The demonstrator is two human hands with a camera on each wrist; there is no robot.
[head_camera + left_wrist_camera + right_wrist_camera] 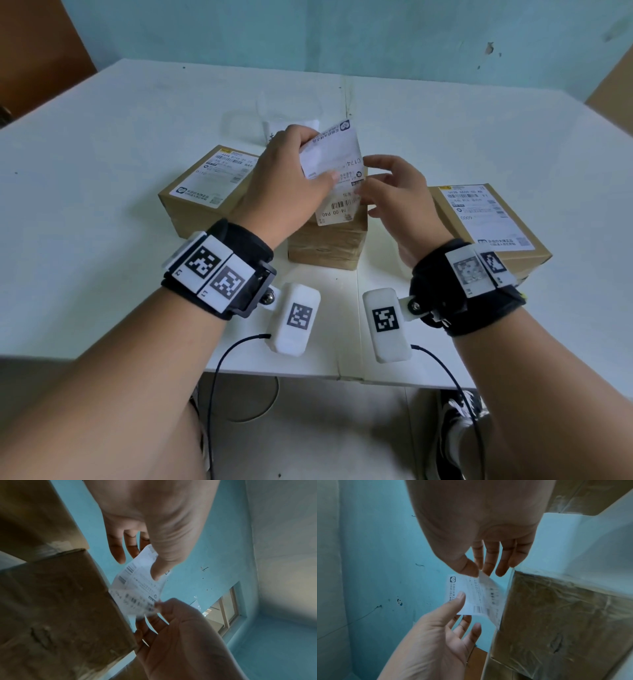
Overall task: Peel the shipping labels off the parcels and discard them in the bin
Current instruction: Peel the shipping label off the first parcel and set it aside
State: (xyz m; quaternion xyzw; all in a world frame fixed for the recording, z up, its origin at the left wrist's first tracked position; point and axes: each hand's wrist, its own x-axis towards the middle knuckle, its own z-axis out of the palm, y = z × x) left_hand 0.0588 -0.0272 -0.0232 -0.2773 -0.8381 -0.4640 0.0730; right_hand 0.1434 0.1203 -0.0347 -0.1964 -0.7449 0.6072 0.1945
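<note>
A: Which step is in hand?

B: A shipping label is being lifted off the middle parcel. It is pinched by the left hand at its upper part and by thumb and finger of the right hand lower down; its lower end appears not yet freed.

A: What is called for next?

B: Probably a steady pull, then disposal; no bin is seen.

A: The count?

B: Three parcels are counted: the left parcel and right parcel, flanking the middle parcel, remain labelled.
</note>
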